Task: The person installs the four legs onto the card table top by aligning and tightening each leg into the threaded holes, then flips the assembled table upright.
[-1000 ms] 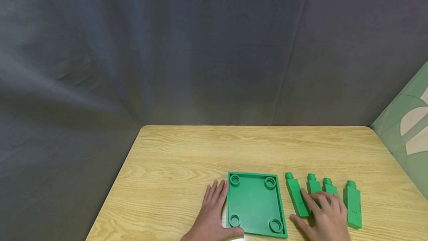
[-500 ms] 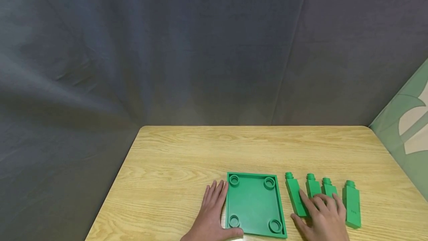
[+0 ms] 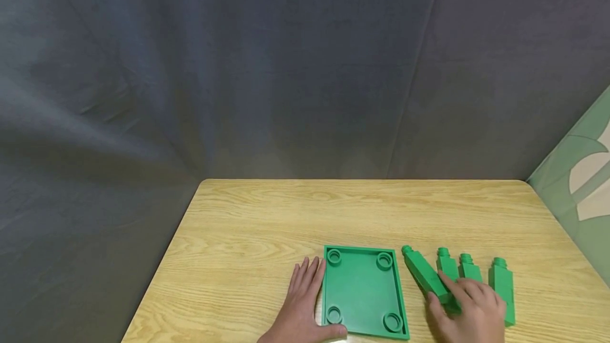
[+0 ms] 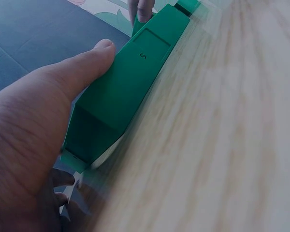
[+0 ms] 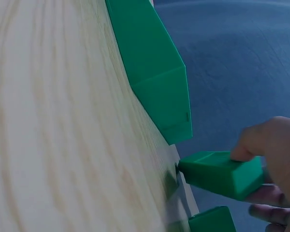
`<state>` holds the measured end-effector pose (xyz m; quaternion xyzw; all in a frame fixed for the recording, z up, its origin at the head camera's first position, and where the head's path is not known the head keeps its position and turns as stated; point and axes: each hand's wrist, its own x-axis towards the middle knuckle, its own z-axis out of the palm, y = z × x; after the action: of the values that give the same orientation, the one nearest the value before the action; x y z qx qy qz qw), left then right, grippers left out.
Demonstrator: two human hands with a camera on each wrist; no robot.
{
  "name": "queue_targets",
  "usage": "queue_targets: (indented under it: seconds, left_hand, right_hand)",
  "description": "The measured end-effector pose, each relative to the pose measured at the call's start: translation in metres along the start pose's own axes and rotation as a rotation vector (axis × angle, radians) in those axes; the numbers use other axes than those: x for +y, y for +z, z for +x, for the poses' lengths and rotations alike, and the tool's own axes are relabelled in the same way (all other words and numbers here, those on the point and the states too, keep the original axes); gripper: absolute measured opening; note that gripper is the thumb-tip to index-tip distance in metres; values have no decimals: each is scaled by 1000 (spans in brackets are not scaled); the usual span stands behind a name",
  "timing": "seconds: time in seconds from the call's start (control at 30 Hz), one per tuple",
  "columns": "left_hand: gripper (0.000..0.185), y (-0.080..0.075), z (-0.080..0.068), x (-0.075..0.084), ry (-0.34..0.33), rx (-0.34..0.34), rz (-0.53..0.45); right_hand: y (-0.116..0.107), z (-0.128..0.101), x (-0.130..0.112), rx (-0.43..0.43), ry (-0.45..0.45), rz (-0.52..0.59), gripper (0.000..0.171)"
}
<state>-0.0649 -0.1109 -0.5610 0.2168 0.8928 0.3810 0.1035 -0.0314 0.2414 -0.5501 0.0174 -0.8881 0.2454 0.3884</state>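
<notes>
Fingers of the right hand now pinch the leftmost green peg, which has tipped up off the tabletop. It looks picked. Left hand stays flat against the green tray.

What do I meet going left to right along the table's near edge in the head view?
Left hand → tray → tilted leg, pinched at its near end by the right hand → second leg → third leg → fourth leg.
</notes>
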Motion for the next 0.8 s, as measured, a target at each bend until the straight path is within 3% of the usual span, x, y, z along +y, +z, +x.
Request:
queue_targets:
  seconds: [0.13,0.37,0.5,0.63,0.8]
  left_hand:
    - [132,1,-1,0,-1,-3,-1]
    - [132,1,-2,1,-19,-10,-17]
    - [133,1,-2,2,-22,-9,-16]
    - [133,1,-2,1,-17,-4,-7]
    - [133,1,-2,0,-12,0,-3]
  right_hand:
    - [-1,2,0,65,18,69,90]
    - [-5,-1,-5,137,147,227,76]
    - [-8,1,-14,144,223,307,34]
    - [-13,6,-24,138,343,377,61]
    - [-18,10,-31,123,397,401,57]
